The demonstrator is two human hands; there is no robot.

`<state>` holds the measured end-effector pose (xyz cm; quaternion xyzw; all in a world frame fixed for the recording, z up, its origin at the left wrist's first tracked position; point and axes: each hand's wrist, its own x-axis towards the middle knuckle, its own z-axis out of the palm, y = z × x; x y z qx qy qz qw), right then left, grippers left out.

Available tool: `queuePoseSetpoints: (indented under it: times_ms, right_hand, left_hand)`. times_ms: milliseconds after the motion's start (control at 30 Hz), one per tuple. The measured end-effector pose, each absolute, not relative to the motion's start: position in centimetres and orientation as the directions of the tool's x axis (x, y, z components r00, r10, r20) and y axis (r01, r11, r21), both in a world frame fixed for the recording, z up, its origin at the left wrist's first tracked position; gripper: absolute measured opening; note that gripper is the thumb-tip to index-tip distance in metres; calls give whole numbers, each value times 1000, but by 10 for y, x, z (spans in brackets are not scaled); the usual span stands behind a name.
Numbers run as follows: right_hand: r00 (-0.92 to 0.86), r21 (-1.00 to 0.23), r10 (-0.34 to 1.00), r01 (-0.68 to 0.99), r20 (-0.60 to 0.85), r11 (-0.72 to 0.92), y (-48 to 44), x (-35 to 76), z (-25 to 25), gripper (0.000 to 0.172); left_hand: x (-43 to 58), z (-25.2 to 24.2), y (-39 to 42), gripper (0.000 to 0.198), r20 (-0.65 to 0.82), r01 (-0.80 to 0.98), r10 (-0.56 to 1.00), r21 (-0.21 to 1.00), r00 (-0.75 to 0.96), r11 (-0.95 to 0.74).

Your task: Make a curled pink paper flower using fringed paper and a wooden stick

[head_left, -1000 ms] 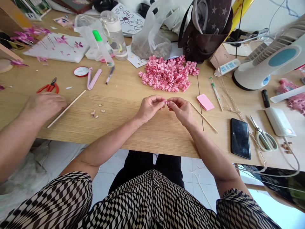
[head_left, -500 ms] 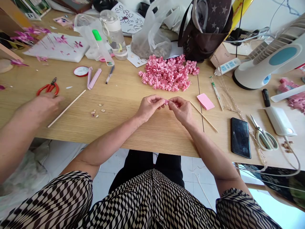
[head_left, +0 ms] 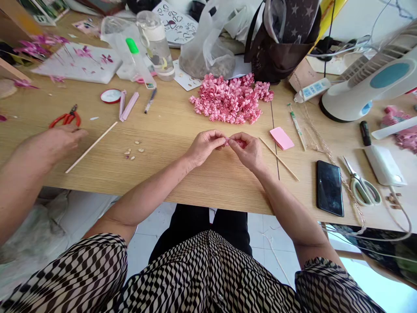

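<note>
Between my two hands is a small pink paper flower [head_left: 240, 143], mostly covered by my fingers. My left hand [head_left: 207, 145] pinches its left side with thumb and forefinger. From the other side my right hand [head_left: 246, 150] grips it, fingers curled around it, the fingertips of both hands meeting. Behind them lies a heap of curled pink paper flowers [head_left: 228, 101]. A thin wooden stick [head_left: 279, 159] and a stack of pink paper pieces [head_left: 282, 138] rest to the right of my right hand.
Another person's hand [head_left: 63, 138] is at the left, beside red-handled pliers [head_left: 67, 117] and a second stick [head_left: 91, 147]. A phone [head_left: 329, 188], scissors [head_left: 363, 184] and a white fan [head_left: 361, 87] stand or lie at right. A water bottle [head_left: 158, 52] stands at the back.
My fingertips have shifted slightly on the pink paper flower and draw closer together. The other person's hand at the left has moved a little. Other things stay in place.
</note>
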<state>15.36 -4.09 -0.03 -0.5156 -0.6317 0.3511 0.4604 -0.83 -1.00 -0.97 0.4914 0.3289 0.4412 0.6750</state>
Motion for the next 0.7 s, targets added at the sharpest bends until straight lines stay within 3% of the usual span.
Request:
queuePoseSetpoints:
  times_ms: [233,700]
  right_hand:
    - [-67,-881,947,353,313,316,-41,155,2,23]
    - [-89,-882,942,332,324,335,-39,159,-5,32]
  left_hand:
    - [-13,-7,-7,18,-147,-353,827,853,543,384]
    - [-16,-9,-4,22,-192,-286,762,848,619,446]
